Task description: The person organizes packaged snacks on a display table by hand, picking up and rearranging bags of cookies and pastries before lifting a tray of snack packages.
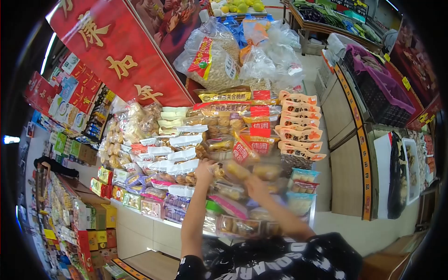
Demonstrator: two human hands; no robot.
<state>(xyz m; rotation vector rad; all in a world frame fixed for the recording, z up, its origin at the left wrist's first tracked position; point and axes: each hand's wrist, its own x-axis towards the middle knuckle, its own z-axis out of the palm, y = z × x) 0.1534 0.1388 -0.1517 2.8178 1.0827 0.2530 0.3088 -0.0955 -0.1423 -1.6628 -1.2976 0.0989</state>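
Observation:
My left hand reaches into the middle of a snack display, its fingers against the clear bags beside a row of white-topped packets. What it grips, if anything, is hidden. To its right, my right hand is smeared by motion, its fingers closed at the lower end of a clear pastry bag. That bag is tilted, with a red label at its upper end and blurred yellowish pieces inside. More red-labelled pastry bags lie just behind it.
Orange-topped packets line the display's right side. Large clear sacks stand at the back, below a red banner. Boxed pastries sit along the front edge. A wooden counter stands right; stocked shelves are left.

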